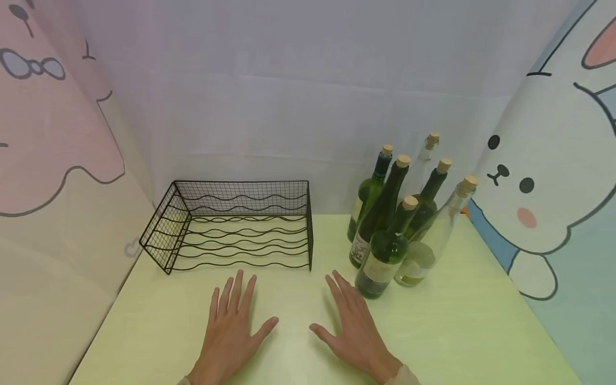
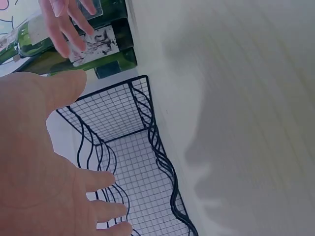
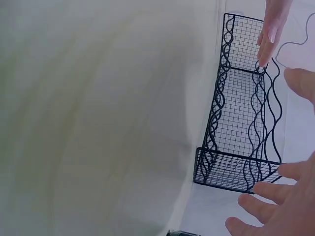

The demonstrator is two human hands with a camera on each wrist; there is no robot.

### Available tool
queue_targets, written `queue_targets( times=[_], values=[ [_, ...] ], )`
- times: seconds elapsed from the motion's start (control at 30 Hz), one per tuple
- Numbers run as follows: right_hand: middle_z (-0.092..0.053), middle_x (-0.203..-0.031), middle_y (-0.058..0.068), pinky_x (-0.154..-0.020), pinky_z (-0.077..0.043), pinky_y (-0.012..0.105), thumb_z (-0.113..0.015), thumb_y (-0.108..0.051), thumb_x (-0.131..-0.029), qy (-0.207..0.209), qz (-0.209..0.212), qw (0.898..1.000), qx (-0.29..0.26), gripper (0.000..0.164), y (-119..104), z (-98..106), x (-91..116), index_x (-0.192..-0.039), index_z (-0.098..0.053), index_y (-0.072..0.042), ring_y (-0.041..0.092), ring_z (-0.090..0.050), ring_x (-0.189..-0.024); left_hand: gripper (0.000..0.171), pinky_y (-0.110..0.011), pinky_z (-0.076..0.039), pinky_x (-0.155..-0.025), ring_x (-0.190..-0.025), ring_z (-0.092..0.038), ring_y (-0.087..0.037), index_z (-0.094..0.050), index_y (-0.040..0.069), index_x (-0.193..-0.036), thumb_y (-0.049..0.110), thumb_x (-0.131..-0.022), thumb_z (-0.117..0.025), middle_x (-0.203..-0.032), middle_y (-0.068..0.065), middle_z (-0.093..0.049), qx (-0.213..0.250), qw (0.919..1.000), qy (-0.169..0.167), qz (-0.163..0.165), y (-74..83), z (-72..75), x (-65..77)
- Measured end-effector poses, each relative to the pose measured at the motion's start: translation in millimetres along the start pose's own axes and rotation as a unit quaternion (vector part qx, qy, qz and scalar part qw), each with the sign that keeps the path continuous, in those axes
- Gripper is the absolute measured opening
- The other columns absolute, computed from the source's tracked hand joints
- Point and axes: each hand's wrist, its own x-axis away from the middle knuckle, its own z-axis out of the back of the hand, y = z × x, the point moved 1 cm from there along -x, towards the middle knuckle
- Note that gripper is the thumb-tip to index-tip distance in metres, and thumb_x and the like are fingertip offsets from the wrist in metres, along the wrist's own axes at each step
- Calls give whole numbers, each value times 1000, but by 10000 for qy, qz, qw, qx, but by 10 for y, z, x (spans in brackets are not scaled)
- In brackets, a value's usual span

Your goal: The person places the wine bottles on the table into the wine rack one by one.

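Note:
My left hand [image 1: 232, 329] is spread palm down over the near part of the table, fingers straight and holding nothing. Beyond its fingertips stands a black wire rack [image 1: 245, 248] with wavy bars and mesh sides. To the right, my right hand [image 1: 353, 331] is also spread out with nothing in it. Its fingertips point toward a group of corked bottles. Closest to it is a green wine bottle [image 1: 380, 264] with a pale label; a dark bottle [image 1: 380, 214] and a clear bottle [image 1: 428, 251] stand beside that one. In the left wrist view the mesh rack [image 2: 118, 113] shows past the thumb.
More corked bottles stand behind, among them a green bottle [image 1: 368, 195] and a tall clear bottle [image 1: 417, 176]. The pale green table [image 1: 457, 331] meets a white cloth backdrop [image 1: 308, 117]. Cartoon-printed curtains [image 1: 544, 176] hang at both sides.

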Motion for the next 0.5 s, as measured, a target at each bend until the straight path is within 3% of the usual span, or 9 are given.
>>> queue_targets(
  times=[0.13, 0.3, 0.5],
  values=[
    [-21, -161, -3, -113, -25, 44, -72, -53, -84, 75, -68, 9999, -130, 99, 29, 20, 26, -157, -17, -17, 22, -28, -144, 95, -51, -7, -117, -150, -9, -31, -21, 16, -157, 75, -87, -48, -164, -6, -7, 285, 9995, -106, 110, 30, -5, -9],
    [-29, -158, 0, -111, -28, 44, -70, -54, -86, 180, -52, 9997, -172, 95, 38, 51, 52, -156, -20, -14, 22, -32, -141, 97, -53, -20, -114, -148, -16, -32, -10, 25, -158, 76, -86, -49, -164, -2, -9, 1024, 9923, -396, 565, 90, -10, -15],
    [-37, -153, -3, -109, -33, 42, -70, -52, -87, 347, -202, 9988, -269, 87, 17, 75, 83, -154, -27, -17, 19, -39, -138, 93, -58, -33, -106, -145, -25, -31, -20, 24, -156, 77, -85, -47, -162, -4, -19, 1633, 9809, -503, 932, 155, -19, -6]
  ],
)
